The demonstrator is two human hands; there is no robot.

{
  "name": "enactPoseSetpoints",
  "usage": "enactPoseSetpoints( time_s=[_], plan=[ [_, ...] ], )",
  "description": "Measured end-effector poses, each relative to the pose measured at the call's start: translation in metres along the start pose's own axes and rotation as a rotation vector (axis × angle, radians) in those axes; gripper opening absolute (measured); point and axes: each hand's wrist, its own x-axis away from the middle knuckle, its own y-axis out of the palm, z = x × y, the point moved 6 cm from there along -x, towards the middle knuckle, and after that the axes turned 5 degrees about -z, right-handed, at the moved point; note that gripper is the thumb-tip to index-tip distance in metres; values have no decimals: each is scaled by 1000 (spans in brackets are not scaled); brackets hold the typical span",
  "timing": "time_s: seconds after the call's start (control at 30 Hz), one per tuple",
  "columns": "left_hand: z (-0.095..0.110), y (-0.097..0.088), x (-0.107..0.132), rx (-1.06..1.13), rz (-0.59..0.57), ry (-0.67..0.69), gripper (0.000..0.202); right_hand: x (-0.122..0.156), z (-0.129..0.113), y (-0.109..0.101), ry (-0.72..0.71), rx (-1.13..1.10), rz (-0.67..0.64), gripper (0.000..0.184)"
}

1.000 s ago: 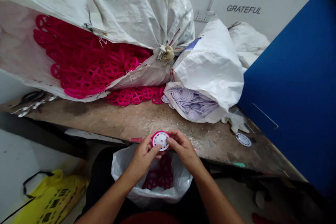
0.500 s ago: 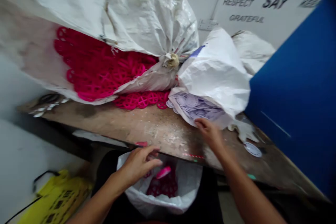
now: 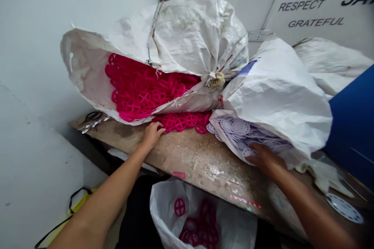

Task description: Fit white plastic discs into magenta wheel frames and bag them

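My left hand [image 3: 153, 134] is at the left end of a row of pink plastic rings with crossed spokes [image 3: 184, 121] on the table. Its fingers are bent and a little apart, with the tips at the edge of the nearest ring. My right hand [image 3: 268, 160] is at the mouth of a white sack [image 3: 280, 81] full of lilac discs [image 3: 263, 136] with patterned rims. Its thumb and fingers are closed on a lilac disc [image 3: 249, 152] at the near lip; the palm hides part of the grip.
A large white sack [image 3: 87, 66] lies open, full of pink rings. Below the table edge [image 3: 201, 186], an open white bag [image 3: 160, 210] holds pink pieces. A loose disc [image 3: 344, 208] lies at the right, near a blue panel [image 3: 353, 128]. Scissors [image 3: 92, 116] lie far left.
My left hand has moved from above the lower bag up to the pink rings. A pink piece below it has dropped into the bag. My right hand has closed on a lilac disc. The view has shifted left.
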Motion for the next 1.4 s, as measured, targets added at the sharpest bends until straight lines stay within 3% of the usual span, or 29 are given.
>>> enactPoseSetpoints(
  time_s=[0.1, 0.2, 0.33, 0.43, 0.53, 0.6, 0.67, 0.73, 0.83, 0.9, 1.03, 1.13, 1.3, 1.4],
  plan=[
    [9, 13, 12, 47, -47, 46, 3, 10, -1, -5, -11, -117, 2, 24],
    [25, 22, 33, 99, -76, 73, 7, 27, -9, -18, -1, -269, 138, 28],
    [52, 29, 59, 169, -125, 93, 10, 49, -40, -25, 4, -597, 228, 30],
    [66, 37, 75, 416, -182, -34, 9, 60, -77, -18, 7, -1007, 141, 28],
    [84, 55, 96, 843, -310, -247, 43, 70, -117, -10, 2, -1357, 15, 27],
    [101, 65, 110, 1025, -372, -310, 60, 76, -137, -6, -21, -1461, -26, 27],
    [116, 73, 122, 1128, -406, -349, 59, 80, -149, -3, -72, -1434, -23, 26],
    [126, 80, 131, 1174, -410, -387, 51, 86, -154, -2, -134, -1269, 31, 27],
    [129, 86, 139, 1174, -382, -402, 43, 95, -155, -6, -223, -984, 157, 29],
    [130, 87, 143, 1144, -390, -380, 40, 100, -157, -9, -278, -912, 170, 28],
    [133, 76, 145, 958, -375, -246, 32, 102, -161, -10, -324, -933, -5, 25],
    [139, 67, 143, 807, -337, -152, 27, 101, -161, -7, -313, -949, -59, 23],
    [141, 77, 150, 985, -453, -231, 41, 102, -151, 7, -140, -1174, -147, 26],
    [138, 84, 159, 1035, -531, -281, 46, 112, -155, 10, -171, -1327, -257, 29]
  ],
)
